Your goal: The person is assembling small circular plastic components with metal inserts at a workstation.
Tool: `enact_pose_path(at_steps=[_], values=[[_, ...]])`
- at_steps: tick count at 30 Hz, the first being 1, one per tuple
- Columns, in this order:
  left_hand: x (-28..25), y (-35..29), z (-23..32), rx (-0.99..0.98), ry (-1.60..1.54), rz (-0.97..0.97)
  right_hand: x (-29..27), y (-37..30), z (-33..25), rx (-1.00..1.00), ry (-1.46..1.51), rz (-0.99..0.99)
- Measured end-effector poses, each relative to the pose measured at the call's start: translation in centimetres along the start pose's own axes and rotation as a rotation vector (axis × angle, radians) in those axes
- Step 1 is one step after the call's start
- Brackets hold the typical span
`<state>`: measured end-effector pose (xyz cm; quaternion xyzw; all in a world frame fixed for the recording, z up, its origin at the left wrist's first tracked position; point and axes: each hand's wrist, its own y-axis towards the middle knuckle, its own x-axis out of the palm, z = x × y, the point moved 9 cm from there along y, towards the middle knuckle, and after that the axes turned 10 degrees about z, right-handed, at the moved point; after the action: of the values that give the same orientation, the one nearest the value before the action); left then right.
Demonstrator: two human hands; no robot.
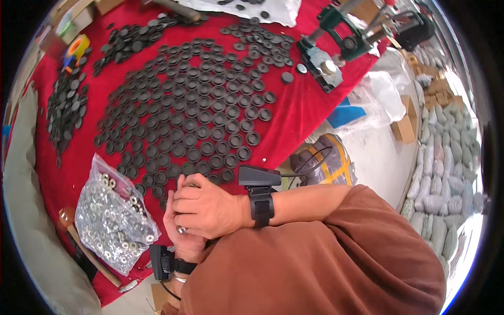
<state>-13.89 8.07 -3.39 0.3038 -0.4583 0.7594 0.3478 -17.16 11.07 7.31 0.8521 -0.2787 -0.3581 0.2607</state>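
My right hand (pixel 212 208) lies over my left hand (pixel 176 227), both closed together at the near edge of the black discs. A small brownish bit shows between the fingers near the tips, too hidden to name. A shiny silver spot sits by the lower fingers of my right hand; whether it is a worn ring or a loose part I cannot tell. Just beyond my hands, many round black rimmed discs (pixel 190 125) lie in close rows on a red cloth (pixel 294 113). Left of my hands rests a clear plastic bag (pixel 107 223) with small silver ring-shaped parts.
A green hand press (pixel 349 44) stands at the far right of the table. Loose black discs (pixel 67 105) are heaped on the left, near a yellow tape roll (pixel 79 47). A wooden-handled hammer (pixel 89 252) lies beside the bag. Stacked sacks (pixel 443 178) line the right.
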Motion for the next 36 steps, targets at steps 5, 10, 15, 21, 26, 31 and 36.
enact_pose_path(at_steps=[5,10,15,21,26,31,36], values=[[-1.8,1.4,-2.2,-0.246,-0.401,0.108,-2.3,-0.3,-0.2,-0.010,-0.116,0.061],[0.8,1.7,-3.4,-0.455,-0.440,0.034,-4.4,0.7,0.1,0.110,-0.047,0.011],[0.6,1.1,-4.9,-0.605,-0.389,0.092,-12.5,-3.2,6.7,0.526,-0.231,0.114],[1.6,0.8,-6.4,-0.623,-0.332,0.146,-22.2,-10.1,16.4,0.511,-0.888,0.088],[4.4,2.5,-8.6,-0.575,-0.313,0.147,-20.5,-10.9,18.5,0.392,-0.931,-0.165],[5.9,3.9,-11.7,-0.562,-0.298,0.202,-19.9,-10.9,18.0,0.291,-0.674,-0.232],[7.5,5.0,-13.2,-0.478,-0.401,0.193,-19.6,-11.6,19.8,0.266,-0.525,-0.368]])
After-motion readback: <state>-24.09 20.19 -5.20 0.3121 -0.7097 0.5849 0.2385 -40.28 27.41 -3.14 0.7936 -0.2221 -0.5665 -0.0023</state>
